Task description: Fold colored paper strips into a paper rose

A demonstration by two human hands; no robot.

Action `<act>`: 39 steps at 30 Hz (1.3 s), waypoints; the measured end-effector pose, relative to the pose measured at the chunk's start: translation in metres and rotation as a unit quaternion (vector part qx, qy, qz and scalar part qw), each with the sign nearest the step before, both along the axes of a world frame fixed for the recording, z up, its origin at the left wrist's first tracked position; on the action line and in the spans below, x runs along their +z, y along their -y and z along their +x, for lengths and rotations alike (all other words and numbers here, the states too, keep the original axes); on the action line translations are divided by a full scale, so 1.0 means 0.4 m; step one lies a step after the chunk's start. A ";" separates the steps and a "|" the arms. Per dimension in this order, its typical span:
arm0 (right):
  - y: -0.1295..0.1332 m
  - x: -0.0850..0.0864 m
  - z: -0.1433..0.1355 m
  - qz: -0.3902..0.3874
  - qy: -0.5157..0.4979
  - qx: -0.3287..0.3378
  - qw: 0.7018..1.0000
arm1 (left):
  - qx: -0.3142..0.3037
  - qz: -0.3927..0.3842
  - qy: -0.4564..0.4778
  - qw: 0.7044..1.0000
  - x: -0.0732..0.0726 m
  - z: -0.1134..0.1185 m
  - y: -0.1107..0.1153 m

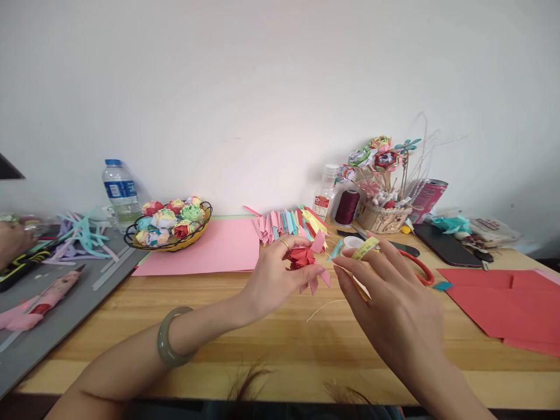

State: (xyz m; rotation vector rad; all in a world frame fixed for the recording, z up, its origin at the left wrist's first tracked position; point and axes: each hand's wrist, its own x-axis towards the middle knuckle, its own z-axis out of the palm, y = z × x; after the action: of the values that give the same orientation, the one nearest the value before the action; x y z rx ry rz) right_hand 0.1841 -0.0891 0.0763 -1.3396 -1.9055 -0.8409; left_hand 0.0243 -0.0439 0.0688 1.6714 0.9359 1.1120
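My left hand (277, 271) is closed around a folded paper flower (303, 258), with a red centre and pink pointed pieces around it. Just to its right, my right hand (385, 291) has thumb and fingertips pinched together on a thin pale thread (328, 255) that reaches toward the flower. A yellow patterned band (365, 248) sits at the right hand's fingers; whether it is wrapped round one cannot be made out. Below the hands a loose end of string (321, 308) hangs over the wooden table (280, 350).
Folded paper pieces (280, 226) line the back, beside pink sheets (219, 248) and a basket of paper flowers (192, 236). Orange-handled scissors (422, 265), a purple thread spool (347, 208), a phone (446, 245) and red paper (503, 303) lie right. Another person's hand (15, 242) is at left, near a glue gun (48, 297).
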 end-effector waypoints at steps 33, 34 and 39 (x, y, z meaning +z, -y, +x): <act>-0.082 0.040 0.030 -0.315 -0.287 0.278 0.861 | -0.083 -0.099 0.037 0.991 0.017 0.000 0.008; -0.084 0.037 0.029 -0.310 -0.290 0.282 0.860 | -0.080 -0.109 0.041 0.990 0.021 0.000 0.009; -0.087 0.039 0.025 -0.302 -0.289 0.284 0.863 | -0.098 -0.193 0.070 0.974 0.035 0.002 0.016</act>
State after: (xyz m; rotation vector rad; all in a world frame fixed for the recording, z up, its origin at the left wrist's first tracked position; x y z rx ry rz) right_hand 0.1942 -0.0545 0.0919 -1.0640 -1.9365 0.4561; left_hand 0.0251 -0.0503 0.0828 1.3183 0.8157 0.8406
